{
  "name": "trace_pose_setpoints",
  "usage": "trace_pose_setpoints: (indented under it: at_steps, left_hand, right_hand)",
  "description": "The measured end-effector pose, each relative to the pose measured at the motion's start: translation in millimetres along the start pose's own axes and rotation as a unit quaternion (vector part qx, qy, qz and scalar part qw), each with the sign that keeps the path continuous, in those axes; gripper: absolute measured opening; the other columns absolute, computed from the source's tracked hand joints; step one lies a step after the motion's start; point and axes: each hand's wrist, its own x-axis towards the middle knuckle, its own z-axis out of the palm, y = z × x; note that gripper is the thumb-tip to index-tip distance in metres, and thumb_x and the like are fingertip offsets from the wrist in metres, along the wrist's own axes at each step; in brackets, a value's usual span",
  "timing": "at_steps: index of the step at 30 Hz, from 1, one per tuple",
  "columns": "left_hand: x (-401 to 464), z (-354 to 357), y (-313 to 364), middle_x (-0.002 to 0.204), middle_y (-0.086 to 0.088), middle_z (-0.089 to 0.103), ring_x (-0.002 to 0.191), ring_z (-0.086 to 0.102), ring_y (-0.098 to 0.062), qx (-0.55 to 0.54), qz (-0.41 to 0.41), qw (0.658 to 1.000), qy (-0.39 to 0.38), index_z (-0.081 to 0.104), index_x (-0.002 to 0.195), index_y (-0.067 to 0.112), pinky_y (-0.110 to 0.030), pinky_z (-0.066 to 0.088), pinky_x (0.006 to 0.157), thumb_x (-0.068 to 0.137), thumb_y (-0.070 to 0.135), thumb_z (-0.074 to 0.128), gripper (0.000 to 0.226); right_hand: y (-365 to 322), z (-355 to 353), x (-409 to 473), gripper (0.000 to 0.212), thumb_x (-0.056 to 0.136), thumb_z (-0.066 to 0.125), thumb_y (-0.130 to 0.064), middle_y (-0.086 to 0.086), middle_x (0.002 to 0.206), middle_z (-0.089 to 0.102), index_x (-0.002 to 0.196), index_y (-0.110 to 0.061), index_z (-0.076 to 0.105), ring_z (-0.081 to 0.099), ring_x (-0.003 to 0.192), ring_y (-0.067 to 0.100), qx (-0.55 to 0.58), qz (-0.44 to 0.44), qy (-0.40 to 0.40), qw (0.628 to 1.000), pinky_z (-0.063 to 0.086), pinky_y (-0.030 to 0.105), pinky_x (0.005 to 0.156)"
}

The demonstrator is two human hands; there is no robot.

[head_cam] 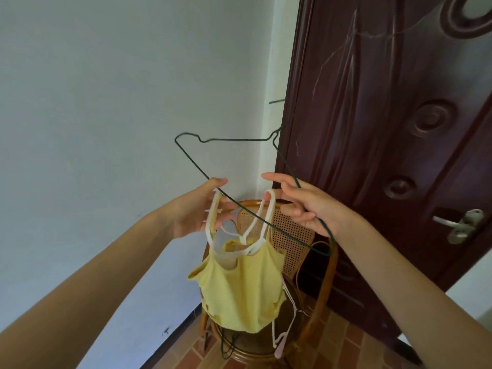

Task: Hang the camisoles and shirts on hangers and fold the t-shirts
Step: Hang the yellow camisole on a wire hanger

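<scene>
**Light camisole, springy wire: hold it by the straps**

The yellow camisole (239,286) hangs in mid-air in front of the person, above a cane-backed chair (290,230) that stands in the corner beside a dark wooden door (386,129). It dangles from its white straps (267,209), the body sagging in soft folds. It looks very light and limp, with no stiffness of its own, so it will take whatever shape the grip gives it.

The left hand (197,209) pinches one strap near its top, fingers curled around it, and touches the lower run of the green wire hanger (226,141) where the wire passes the fingertips. The right hand (308,206) holds the other arm of the hanger, which runs across its palm, and its fingers hold the second strap's loop at the top. The hanger is tilted, hook end towards the door.

The straps are probably the right place to grip: narrow, a little elastic, and easy to spread open. The thin wire likely flexes and twists under uneven pull, so steadying it near the shoulder bend should help. The smooth coating may let a strap slide off the sloped shoulder if the hanger tips further.

More hangers, pale pink (282,339) among them, lie on the chair seat below.
</scene>
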Motion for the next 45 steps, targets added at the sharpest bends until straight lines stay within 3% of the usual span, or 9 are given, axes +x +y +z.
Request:
trace_pose_setpoints:
  at_steps: [3, 7, 12, 21, 27, 33, 39, 43, 45]
  left_hand:
    - [4, -15, 0, 0.066, 0.000, 0.055, 0.050, 0.053, -0.012, -0.019, -0.004, 1.000, 0.016, 0.053, 0.070, 0.015, -0.021, 0.047, 0.045, 0.093, 0.034, 0.056, 0.030]
    - [7, -32, 6, 0.052, 0.005, 0.043, 0.041, 0.040, -0.009, -0.060, 0.011, 0.997, 0.042, 0.048, 0.070, 0.016, -0.020, 0.042, 0.041, 0.096, 0.025, 0.044, 0.028]
    - [7, -42, 12, 0.064, -0.002, 0.062, 0.049, 0.057, -0.013, -0.109, 0.033, 0.992, 0.059, 0.062, 0.090, 0.003, -0.022, 0.053, 0.048, 0.092, 0.005, 0.029, 0.033]
    - [18, -79, 1, 0.076, -0.008, 0.074, 0.059, 0.070, -0.012, -0.237, 0.061, 0.964, 0.102, 0.057, 0.105, -0.003, -0.019, 0.056, 0.055, 0.094, -0.010, 0.017, 0.042]
    - [20, -92, -6, 0.092, -0.008, 0.074, 0.075, 0.074, -0.018, -0.210, 0.094, 0.965, 0.126, 0.064, 0.102, 0.002, -0.020, 0.057, 0.055, 0.095, -0.017, 0.031, 0.039]
    - [13, -88, -3, 0.104, -0.003, 0.071, 0.074, 0.072, -0.010, -0.136, 0.159, 0.974, 0.086, 0.065, 0.108, 0.008, -0.013, 0.053, 0.052, 0.094, -0.013, 0.040, 0.036]
    - [0, -93, -4, 0.126, 0.001, 0.066, 0.113, 0.065, -0.021, -0.065, 0.186, 0.980, 0.002, 0.071, 0.109, 0.022, -0.026, 0.057, 0.079, 0.085, 0.003, 0.052, 0.036]
    - [-2, -88, -5, 0.127, -0.004, 0.066, 0.112, 0.065, -0.017, 0.015, 0.193, 0.980, -0.033, 0.079, 0.096, 0.026, -0.029, 0.050, 0.090, 0.074, 0.020, 0.074, 0.023]
    - [-1, -86, -5, 0.123, -0.003, 0.068, 0.107, 0.066, -0.013, 0.076, 0.205, 0.974, -0.057, 0.079, 0.097, 0.024, -0.021, 0.053, 0.083, 0.053, 0.038, 0.092, 0.048]
  right_hand:
    - [-7, -11, -9, 0.034, 0.106, 0.037, -0.017, 0.014, 0.103, 0.065, 0.136, -0.014, 0.051, 0.040, 0.044, 0.004, -0.122, 0.002, 0.003, 0.993, 0.026, 0.011, 0.033]
    - [0, -34, -19, 0.032, 0.107, 0.036, -0.017, 0.012, 0.097, 0.065, 0.133, -0.014, 0.055, 0.042, 0.048, 0.005, -0.201, 0.031, 0.027, 0.979, 0.027, 0.012, 0.034]
    - [10, -58, -36, 0.032, 0.106, 0.038, -0.021, -0.010, 0.071, 0.067, 0.134, -0.019, 0.053, 0.047, 0.051, 0.005, -0.334, 0.057, 0.020, 0.941, 0.027, 0.014, 0.039]
    - [8, -58, -46, 0.038, 0.100, 0.040, -0.033, 0.004, 0.093, 0.070, 0.133, -0.026, 0.056, 0.048, 0.050, 0.012, -0.317, -0.002, -0.018, 0.948, 0.030, 0.017, 0.040]
    - [-11, -49, -49, 0.036, 0.099, 0.035, -0.035, 0.008, 0.077, 0.066, 0.113, -0.031, 0.068, 0.031, 0.039, 0.010, -0.301, -0.027, -0.047, 0.952, 0.028, 0.016, 0.038]
    - [-30, -49, -59, 0.047, 0.088, 0.050, -0.064, 0.006, 0.069, 0.064, 0.110, -0.026, 0.069, 0.031, 0.036, 0.005, -0.301, 0.000, -0.112, 0.947, 0.027, 0.015, 0.038]
    - [-31, -51, -64, 0.039, 0.099, 0.034, -0.035, 0.010, 0.068, 0.063, 0.109, -0.027, 0.070, 0.033, 0.035, 0.005, -0.325, 0.045, -0.134, 0.935, 0.029, 0.012, 0.038]
    - [-30, -49, -63, 0.040, 0.100, 0.032, -0.031, 0.010, 0.067, 0.062, 0.111, -0.027, 0.070, 0.033, 0.036, 0.006, -0.334, 0.044, -0.140, 0.931, 0.029, 0.012, 0.039]
    - [-31, -47, -62, 0.040, 0.100, 0.032, -0.030, 0.009, 0.065, 0.062, 0.112, -0.026, 0.070, 0.033, 0.036, 0.006, -0.329, 0.039, -0.140, 0.933, 0.030, 0.012, 0.039]
